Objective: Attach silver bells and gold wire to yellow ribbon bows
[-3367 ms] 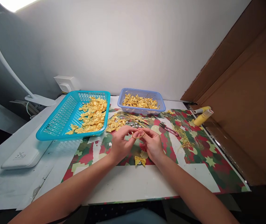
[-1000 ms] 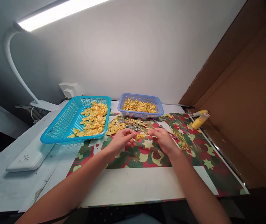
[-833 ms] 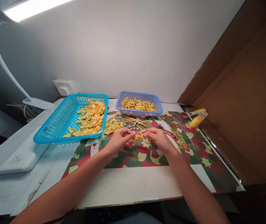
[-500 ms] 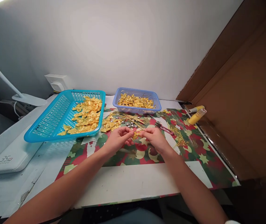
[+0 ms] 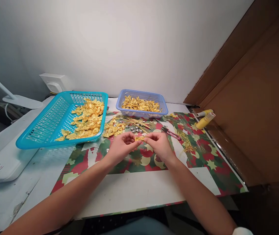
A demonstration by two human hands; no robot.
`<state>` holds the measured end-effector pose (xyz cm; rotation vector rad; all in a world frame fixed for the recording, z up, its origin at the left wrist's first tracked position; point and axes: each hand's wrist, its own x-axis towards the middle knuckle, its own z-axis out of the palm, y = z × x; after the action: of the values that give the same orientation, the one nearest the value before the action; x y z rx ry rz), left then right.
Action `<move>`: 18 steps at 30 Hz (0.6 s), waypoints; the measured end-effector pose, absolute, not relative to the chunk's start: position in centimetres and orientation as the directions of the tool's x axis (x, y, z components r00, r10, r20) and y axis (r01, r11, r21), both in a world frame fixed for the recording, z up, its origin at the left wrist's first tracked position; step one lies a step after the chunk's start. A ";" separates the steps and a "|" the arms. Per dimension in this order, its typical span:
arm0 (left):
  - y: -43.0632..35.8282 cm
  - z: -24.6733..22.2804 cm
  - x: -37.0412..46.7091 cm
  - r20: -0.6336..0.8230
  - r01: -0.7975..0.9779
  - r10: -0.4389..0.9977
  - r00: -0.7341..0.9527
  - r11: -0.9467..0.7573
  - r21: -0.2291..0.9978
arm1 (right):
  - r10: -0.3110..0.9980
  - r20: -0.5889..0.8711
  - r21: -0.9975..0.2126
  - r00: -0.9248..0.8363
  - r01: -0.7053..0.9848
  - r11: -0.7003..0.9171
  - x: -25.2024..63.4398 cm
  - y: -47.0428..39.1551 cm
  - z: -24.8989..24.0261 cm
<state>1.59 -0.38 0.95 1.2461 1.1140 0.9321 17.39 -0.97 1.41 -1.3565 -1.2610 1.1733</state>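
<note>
Between my fingertips, a small yellow ribbon bow (image 5: 139, 138) with a gold tie strand is pinched above the patterned sheet (image 5: 134, 165). My left hand (image 5: 123, 145) is closed on its left side and my right hand (image 5: 157, 143) on its right. Just beyond my hands lie several silver bells (image 5: 136, 130), a bundle of gold twist ties (image 5: 139, 122) and a small heap of yellow bows (image 5: 113, 129). A pair of pink-handled thread snips (image 5: 171, 133) rests to the right, beside gold clippings (image 5: 188, 143).
A turquoise basket (image 5: 35, 143) of yellow bows stands at the left, and a lilac basket (image 5: 141, 113) of bows with gold ties at the back. Far left are a white power bank (image 5: 7, 168) and a lamp base (image 5: 23, 101). Yellow rolls (image 5: 205, 120) lie near a cardboard wall (image 5: 252, 98).
The bow has been turned between my fingers, and gold strand now shows across it. Both hands stay close together. The camera view has shifted slightly.
</note>
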 end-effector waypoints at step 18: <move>-0.2 1.4 0.8 0.183 0.431 0.926 0.330 -0.320 0.844 | 0.994 0.099 -0.977 0.047 0.196 0.088 16.9 -1.3 0.6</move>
<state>0.79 -0.23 1.40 1.8965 1.1938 0.8996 16.89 -1.27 0.58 -1.3052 -1.3503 0.9991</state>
